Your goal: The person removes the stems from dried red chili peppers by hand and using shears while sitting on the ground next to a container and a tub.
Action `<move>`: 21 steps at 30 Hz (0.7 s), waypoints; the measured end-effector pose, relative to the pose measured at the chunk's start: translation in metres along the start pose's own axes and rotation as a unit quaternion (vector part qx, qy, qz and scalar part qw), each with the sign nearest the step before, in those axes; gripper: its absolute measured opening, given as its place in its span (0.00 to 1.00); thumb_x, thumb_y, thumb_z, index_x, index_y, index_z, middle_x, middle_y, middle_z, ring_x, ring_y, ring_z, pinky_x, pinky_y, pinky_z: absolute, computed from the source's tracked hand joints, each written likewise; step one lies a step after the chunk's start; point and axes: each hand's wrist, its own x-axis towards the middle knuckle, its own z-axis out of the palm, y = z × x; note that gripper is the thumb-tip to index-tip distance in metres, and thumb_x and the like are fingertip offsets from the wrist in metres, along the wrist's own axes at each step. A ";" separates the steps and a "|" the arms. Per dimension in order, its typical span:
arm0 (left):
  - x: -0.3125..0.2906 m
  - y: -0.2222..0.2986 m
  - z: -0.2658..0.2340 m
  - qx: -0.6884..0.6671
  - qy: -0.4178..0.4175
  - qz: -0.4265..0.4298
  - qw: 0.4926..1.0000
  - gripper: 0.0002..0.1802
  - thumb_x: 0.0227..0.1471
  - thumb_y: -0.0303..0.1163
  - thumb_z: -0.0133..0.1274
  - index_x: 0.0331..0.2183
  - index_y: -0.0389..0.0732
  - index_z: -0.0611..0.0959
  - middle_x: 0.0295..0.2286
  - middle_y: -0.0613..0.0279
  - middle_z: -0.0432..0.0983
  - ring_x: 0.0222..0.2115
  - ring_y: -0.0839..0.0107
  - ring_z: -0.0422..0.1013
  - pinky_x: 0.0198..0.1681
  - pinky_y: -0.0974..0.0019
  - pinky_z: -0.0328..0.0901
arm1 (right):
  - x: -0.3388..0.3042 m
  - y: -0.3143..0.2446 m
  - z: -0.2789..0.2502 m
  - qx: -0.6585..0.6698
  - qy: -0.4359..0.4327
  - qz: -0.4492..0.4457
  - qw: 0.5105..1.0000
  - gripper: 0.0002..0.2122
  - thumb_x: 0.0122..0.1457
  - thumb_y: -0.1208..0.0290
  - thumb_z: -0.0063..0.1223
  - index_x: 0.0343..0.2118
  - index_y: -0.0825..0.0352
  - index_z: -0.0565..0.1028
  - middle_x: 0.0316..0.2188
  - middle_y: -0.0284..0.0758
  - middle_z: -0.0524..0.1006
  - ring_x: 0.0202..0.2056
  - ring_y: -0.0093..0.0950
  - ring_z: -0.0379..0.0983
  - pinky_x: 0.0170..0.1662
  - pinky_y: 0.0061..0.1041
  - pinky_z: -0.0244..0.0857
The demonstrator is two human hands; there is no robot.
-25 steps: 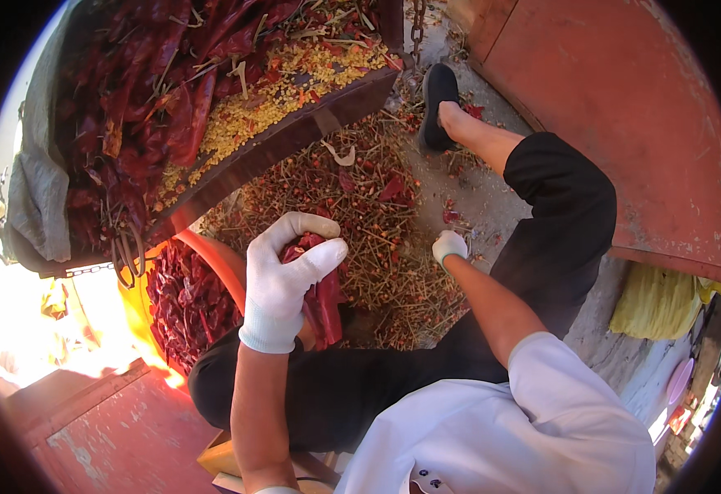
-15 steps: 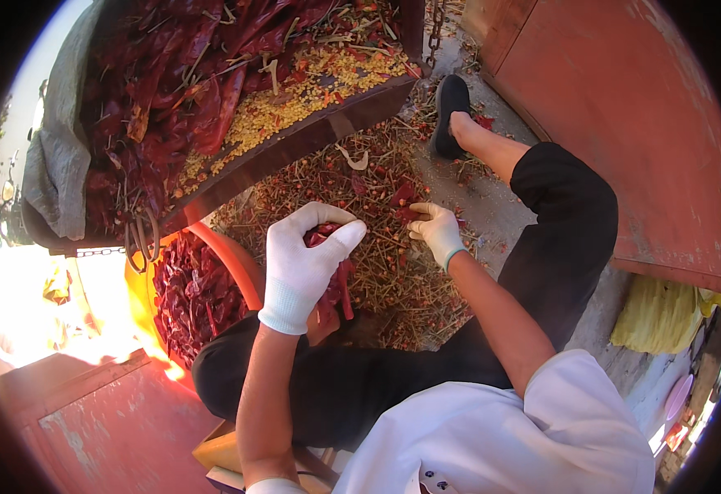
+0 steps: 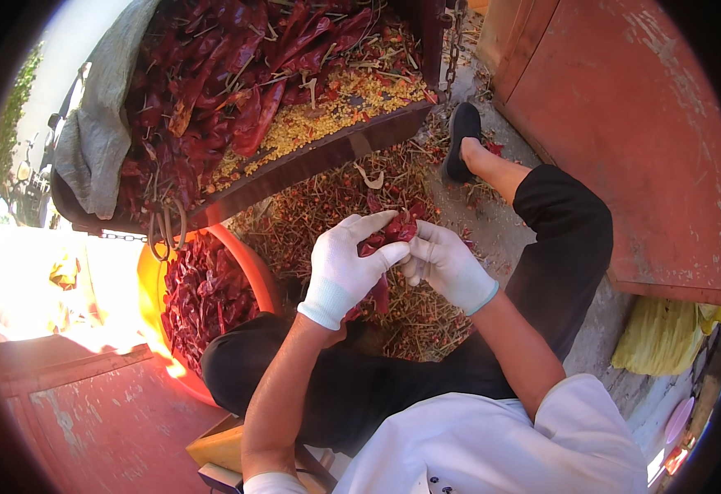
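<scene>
My left hand [image 3: 340, 262], in a white glove, is closed around dried red chili peppers [image 3: 400, 229], and wrinkled red pods show between its thumb and fingers. From the other side my gloved right hand [image 3: 454, 270] pinches the same bunch at its right end. Both hands meet in front of my lap, above the littered ground. Red pod ends [image 3: 379, 294] hang below the left palm. The right fingertips are partly hidden behind the pods and the left thumb, so a stem between them cannot be made out.
An orange tub [image 3: 255, 272] of dried red chilies stands left of my knee. Ahead, a dark metal cart bed [image 3: 336, 146] holds more chilies and yellow seeds [image 3: 360, 103]. Stalks and scraps [image 3: 426, 325] cover the ground. A red panel [image 3: 624, 140] rises at the right.
My right hand has moved up from the litter to meet my left hand at the chilies. My left hand has shifted slightly right. The whole view has also shifted a little.
</scene>
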 end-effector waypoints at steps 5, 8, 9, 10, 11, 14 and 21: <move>-0.002 -0.005 0.002 -0.001 -0.021 0.021 1.000 0.27 0.46 0.37 0.66 0.48 0.36 0.83 0.36 0.54 0.80 0.38 0.64 0.77 0.46 0.64 0.69 | -0.004 -0.011 0.004 -0.157 -0.015 -0.006 0.987 0.10 0.68 0.66 0.49 0.41 0.68 0.74 0.29 0.33 0.78 0.29 0.22 0.77 0.32 0.22 0.72; -0.003 -0.014 0.006 -0.005 -0.013 0.016 1.000 0.24 0.45 0.40 0.65 0.44 0.39 0.85 0.34 0.56 0.79 0.36 0.61 0.78 0.41 0.62 0.71 | -0.009 -0.020 0.017 -0.228 0.011 -0.012 0.974 0.12 0.67 0.64 0.51 0.43 0.69 0.74 0.29 0.34 0.79 0.30 0.23 0.78 0.33 0.22 0.73; -0.002 -0.012 0.007 0.056 0.004 0.026 0.998 0.23 0.45 0.40 0.65 0.43 0.40 0.85 0.33 0.57 0.79 0.35 0.61 0.78 0.39 0.62 0.71 | -0.010 -0.021 0.019 -0.244 0.026 -0.015 0.969 0.13 0.66 0.63 0.52 0.44 0.70 0.74 0.29 0.34 0.79 0.30 0.23 0.79 0.33 0.22 0.73; -0.001 -0.009 0.008 0.117 0.021 0.037 0.992 0.21 0.45 0.40 0.65 0.41 0.40 0.86 0.32 0.58 0.78 0.34 0.61 0.77 0.37 0.62 0.71 | -0.010 -0.021 0.019 -0.284 0.069 -0.045 0.955 0.14 0.66 0.62 0.53 0.43 0.70 0.74 0.28 0.34 0.79 0.29 0.24 0.79 0.32 0.23 0.73; 0.000 -0.007 0.009 0.177 0.037 0.048 0.982 0.20 0.45 0.40 0.65 0.40 0.41 0.86 0.31 0.59 0.78 0.33 0.61 0.77 0.35 0.61 0.71 | -0.011 -0.020 0.019 -0.322 0.112 -0.074 0.937 0.14 0.65 0.62 0.54 0.42 0.69 0.75 0.27 0.34 0.80 0.29 0.24 0.79 0.32 0.24 0.73; -0.003 -0.011 0.014 0.285 0.047 0.081 0.954 0.12 0.45 0.39 0.64 0.32 0.44 0.85 0.28 0.62 0.74 0.30 0.61 0.76 0.30 0.58 0.70 | -0.019 -0.024 0.029 -0.460 0.165 -0.127 0.863 0.14 0.63 0.59 0.57 0.36 0.68 0.76 0.24 0.36 0.79 0.26 0.29 0.79 0.32 0.29 0.72; -0.021 -0.012 0.028 0.422 -0.030 0.099 0.901 0.10 0.45 0.40 0.62 0.26 0.45 0.82 0.26 0.65 0.72 0.29 0.62 0.75 0.29 0.58 0.69 | -0.023 0.017 0.032 -0.587 0.227 -0.141 0.765 0.13 0.62 0.58 0.53 0.30 0.63 0.75 0.21 0.44 0.78 0.28 0.46 0.77 0.33 0.44 0.70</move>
